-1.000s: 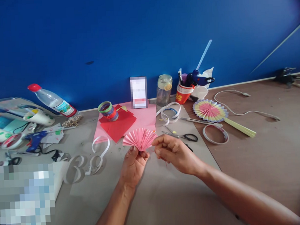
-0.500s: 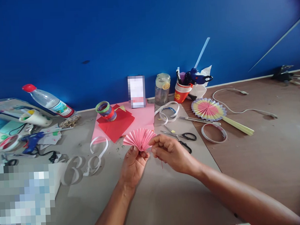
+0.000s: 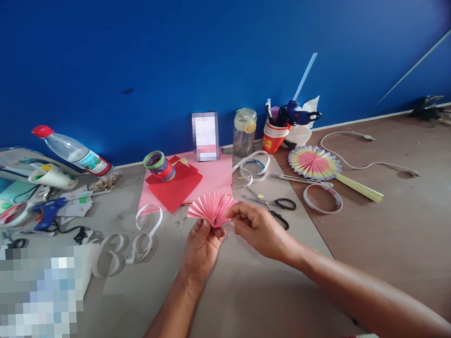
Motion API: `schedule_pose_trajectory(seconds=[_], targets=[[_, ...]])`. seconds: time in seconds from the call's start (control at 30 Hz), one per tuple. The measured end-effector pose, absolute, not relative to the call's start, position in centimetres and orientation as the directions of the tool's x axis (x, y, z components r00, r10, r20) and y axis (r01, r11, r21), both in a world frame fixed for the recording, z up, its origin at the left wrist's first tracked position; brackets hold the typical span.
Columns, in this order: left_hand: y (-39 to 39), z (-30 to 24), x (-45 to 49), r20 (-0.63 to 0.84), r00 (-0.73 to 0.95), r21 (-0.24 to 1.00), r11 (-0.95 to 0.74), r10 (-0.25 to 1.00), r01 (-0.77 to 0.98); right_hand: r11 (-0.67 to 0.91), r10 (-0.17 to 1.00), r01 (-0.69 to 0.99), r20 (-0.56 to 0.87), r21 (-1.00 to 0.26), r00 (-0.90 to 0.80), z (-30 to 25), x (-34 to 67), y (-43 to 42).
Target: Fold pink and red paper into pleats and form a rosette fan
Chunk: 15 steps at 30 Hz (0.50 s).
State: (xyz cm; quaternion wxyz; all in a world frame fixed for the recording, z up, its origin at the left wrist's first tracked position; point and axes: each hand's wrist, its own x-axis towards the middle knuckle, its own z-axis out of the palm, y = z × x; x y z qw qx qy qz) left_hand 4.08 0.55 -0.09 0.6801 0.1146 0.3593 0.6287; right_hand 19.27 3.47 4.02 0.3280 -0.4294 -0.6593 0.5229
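A pleated pink paper fan (image 3: 211, 208) is spread in a half circle above the table. My left hand (image 3: 203, 244) grips its gathered bottom, thumb in front and fingers behind. Close to the fan's right edge, my right hand (image 3: 256, 227) is closed in a pinch on a thin thread (image 3: 228, 225) that runs to the fan's base. Much of the thread is too fine to make out. Behind my right hand lies a pair of scissors (image 3: 285, 204) with black handles.
Red paper (image 3: 174, 191) lies on pink sheets under a colourful tape roll (image 3: 159, 167). A finished paper fan (image 3: 315, 163), a utility knife (image 3: 304, 180), white tape (image 3: 323, 199) and a red cup (image 3: 274, 137) are at right. A glue gun (image 3: 50, 212) and bottle (image 3: 79, 151) are at left.
My right hand has shifted very slightly right, still pinching. The red thread end that hung below it no longer shows. The fan stays in my left hand.
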Motion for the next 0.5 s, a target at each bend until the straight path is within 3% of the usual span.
schedule_pose_trajectory(seconds=[0.3,0.5], targets=[[0.53,0.03,4.07,-0.333,-0.040,0.617,0.185,0.942,-0.765,0.208,0.926,0.356,0.066,-0.911,-0.371,4.40,19.79,3.75],[0.50,-0.12,3.97,-0.331,-0.038,0.613,0.184,0.943,-0.769,0.194,0.915,0.368,0.033,-0.909,-0.402,4.72,19.97,4.00]])
